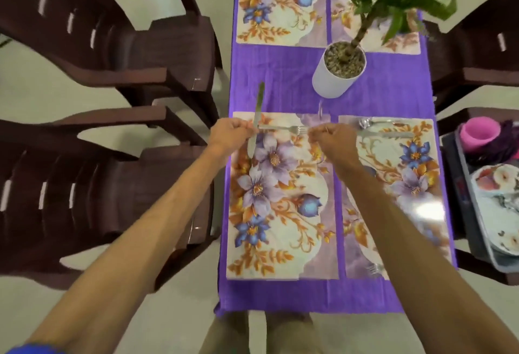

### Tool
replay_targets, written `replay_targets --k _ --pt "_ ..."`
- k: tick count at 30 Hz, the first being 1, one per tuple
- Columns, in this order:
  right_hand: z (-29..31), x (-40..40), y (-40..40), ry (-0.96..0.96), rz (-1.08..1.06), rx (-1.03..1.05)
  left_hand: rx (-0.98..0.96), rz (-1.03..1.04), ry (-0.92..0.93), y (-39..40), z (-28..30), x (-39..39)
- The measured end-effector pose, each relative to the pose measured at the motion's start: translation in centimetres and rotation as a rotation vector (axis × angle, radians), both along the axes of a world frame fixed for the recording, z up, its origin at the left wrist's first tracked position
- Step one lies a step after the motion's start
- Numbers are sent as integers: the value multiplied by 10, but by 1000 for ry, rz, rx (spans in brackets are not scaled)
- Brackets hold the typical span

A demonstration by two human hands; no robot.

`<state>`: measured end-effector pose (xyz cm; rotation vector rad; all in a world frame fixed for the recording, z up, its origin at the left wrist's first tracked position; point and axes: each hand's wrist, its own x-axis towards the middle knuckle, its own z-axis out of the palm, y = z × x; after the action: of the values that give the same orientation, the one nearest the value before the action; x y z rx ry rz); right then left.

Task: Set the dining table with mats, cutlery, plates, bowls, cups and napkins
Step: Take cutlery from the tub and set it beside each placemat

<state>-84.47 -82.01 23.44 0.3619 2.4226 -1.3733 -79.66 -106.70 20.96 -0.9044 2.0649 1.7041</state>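
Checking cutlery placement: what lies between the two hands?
In the head view, a fork spans from the left hand to the right hand, over the mat.

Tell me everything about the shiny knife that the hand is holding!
The long silver metal table knife looks smooth and shiny, with a rounded blade tip pointing away towards the far end of the table. It stands almost upright in the view, over the far left corner of the near-left flowered place mat. The left hand grips it near the middle, together with a silver fork lying crosswise.
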Motion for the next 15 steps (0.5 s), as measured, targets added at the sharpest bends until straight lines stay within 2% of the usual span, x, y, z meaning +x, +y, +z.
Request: replay_targets --k 2,5,9,11,15 --pt "-25 -20 -3 -36 40 30 -15 -15 -24 -9 -51 -24" --pt "-56 -37 0 -72 16 57 -24 -16 -38 -7 -76 -34" --pt "-78 -56 7 -124 -21 95 -31 -30 -35 -4 -74 -47" --pt "-80 -61 7 -138 -26 90 -97 -63 -7 -2 -71 -50" --pt "-79 -62 3 -166 -51 50 -83 -45 -3 -2 -68 -48"
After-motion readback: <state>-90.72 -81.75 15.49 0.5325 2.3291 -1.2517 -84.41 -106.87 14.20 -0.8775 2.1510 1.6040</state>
